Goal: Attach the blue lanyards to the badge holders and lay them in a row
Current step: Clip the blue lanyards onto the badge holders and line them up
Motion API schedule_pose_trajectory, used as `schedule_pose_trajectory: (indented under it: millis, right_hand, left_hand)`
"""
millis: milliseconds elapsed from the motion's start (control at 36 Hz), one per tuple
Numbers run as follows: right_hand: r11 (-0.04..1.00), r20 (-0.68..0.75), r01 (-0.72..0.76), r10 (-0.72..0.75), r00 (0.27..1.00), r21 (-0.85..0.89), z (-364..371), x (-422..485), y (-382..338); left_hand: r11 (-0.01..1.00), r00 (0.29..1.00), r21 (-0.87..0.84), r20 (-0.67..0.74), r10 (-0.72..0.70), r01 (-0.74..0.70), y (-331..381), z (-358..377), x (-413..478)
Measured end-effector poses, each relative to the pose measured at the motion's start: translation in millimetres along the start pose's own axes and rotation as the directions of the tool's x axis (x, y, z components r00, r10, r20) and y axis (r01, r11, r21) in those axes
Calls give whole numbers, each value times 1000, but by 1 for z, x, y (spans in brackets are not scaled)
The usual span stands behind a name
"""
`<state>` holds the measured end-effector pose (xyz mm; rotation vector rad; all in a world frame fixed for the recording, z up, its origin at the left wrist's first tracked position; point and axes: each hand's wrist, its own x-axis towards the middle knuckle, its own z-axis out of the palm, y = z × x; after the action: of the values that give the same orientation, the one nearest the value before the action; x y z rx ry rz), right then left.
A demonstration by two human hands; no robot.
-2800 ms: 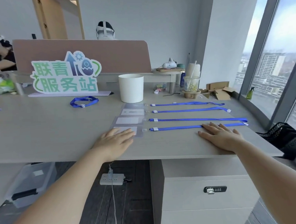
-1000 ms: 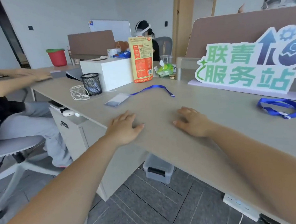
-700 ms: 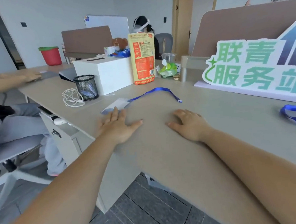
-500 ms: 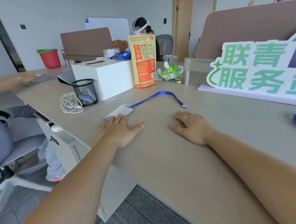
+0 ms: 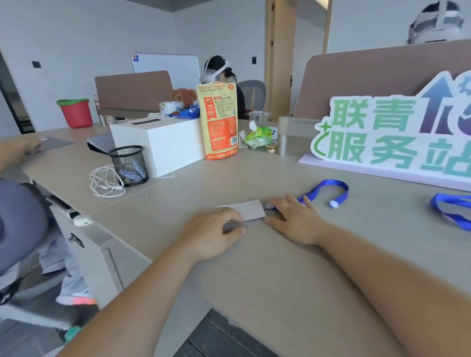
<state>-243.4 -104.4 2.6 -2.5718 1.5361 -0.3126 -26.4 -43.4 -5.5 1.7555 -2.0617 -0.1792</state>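
A clear badge holder [image 5: 247,209] with a white card lies flat on the desk, and a blue lanyard [image 5: 330,187] joined to its right end curls into a loop behind it. My left hand [image 5: 214,234] has its fingers curled down onto the holder's near left edge and grips it. My right hand [image 5: 297,219] lies flat on the desk at the holder's right end, its fingertips by the clip. A second blue lanyard [image 5: 461,212] lies loose at the far right.
A green-lettered sign [image 5: 401,136] stands at the back right. Behind the holder are a white box [image 5: 168,144], a mesh pen cup [image 5: 129,165], a white cable [image 5: 103,182] and an orange pouch [image 5: 219,121]. Another person's arm [image 5: 1,154] and a chair [image 5: 9,222] are at left.
The badge holder and its lanyard have slid nearer to me and rightward, and the lanyard now curls into a loop. My left fingers went from flat to curled on the holder.
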Motion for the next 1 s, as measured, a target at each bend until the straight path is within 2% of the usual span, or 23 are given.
schedule_pose_trajectory:
  millis: [111, 278, 472, 583, 639, 806, 1000]
  right_hand:
    - [998, 46, 23, -25, 999, 54, -12, -18, 18]
    - [997, 47, -9, 6, 999, 71, -23, -46, 58]
    - [996, -185, -50, 63, 981, 75, -17, -56, 61]
    - [999, -295, 20, -5, 955, 47, -15, -54, 67]
    - [998, -290, 30, -11, 957, 60, -15, -53, 68]
    - [995, -232, 90, -79, 970, 35, -12, -49, 67]
    - [995, -188, 91, -84, 979, 29, -12, -49, 68]
  left_hand:
    - [997, 999, -74, -32, -15, 13, -1, -2, 4]
    - [1000, 999, -6, -23, 23, -23, 7, 2, 7]
    - [996, 996, 83, -83, 37, -30, 52, 21, 32]
    - [993, 983, -56, -159, 91, -101, 77, 31, 49]
    - [990, 976, -76, -191, 102, -118, 85, 37, 52]
    - [982, 985, -160, -155, 73, -98, 81, 46, 53]
    - [990, 978, -129, -204, 36, -63, 88, 41, 48]
